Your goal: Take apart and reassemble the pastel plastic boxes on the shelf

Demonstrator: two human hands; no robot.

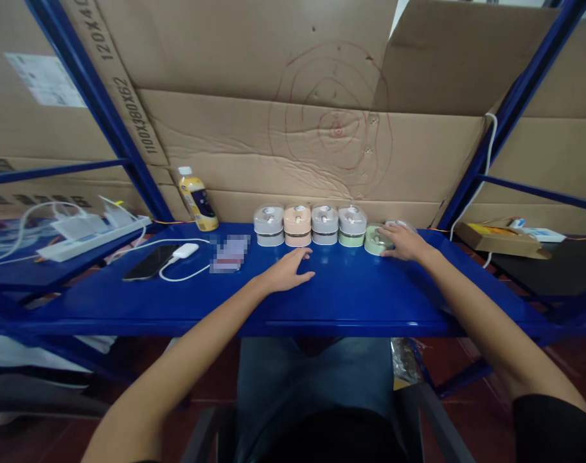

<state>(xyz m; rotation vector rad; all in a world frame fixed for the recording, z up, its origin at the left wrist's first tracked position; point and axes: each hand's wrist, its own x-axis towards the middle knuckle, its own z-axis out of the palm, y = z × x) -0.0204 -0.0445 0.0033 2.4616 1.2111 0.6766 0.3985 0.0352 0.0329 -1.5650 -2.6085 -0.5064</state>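
Green is marking the low container [376, 240], which I am inspecting remotely: it is sitting on the blue table [331, 299], toward the far edge, just right of a row of four stacked containers. The right hand [405, 242] is covering its right part, thumb lying on the near side, fingers reaching over the top; thumb and fingers are standing apart, but whether they are clamping, I am unable to tell. The left hand [289, 270] is holding nothing, its thumb and fingers spread over the table, near the peach stack [297, 225].

Risks, in my judgement: a leftward push could be jamming the container against the green-based stack [352, 226] and shunting the row, since the neighbours are standing so close. The right hand is also partly hiding a clear-topped item [407, 224] behind it; a careless wrist could be knocking that item. A grip on one side alone could be tilting the container. On the left, a white cable [187, 279] is looping near the forearm, and a snag could be dragging it.

Orientation: the container is lying flat, its top facing upward. Its outline is appearing rounded; with the hand covering part, I am finding no certain long axis.
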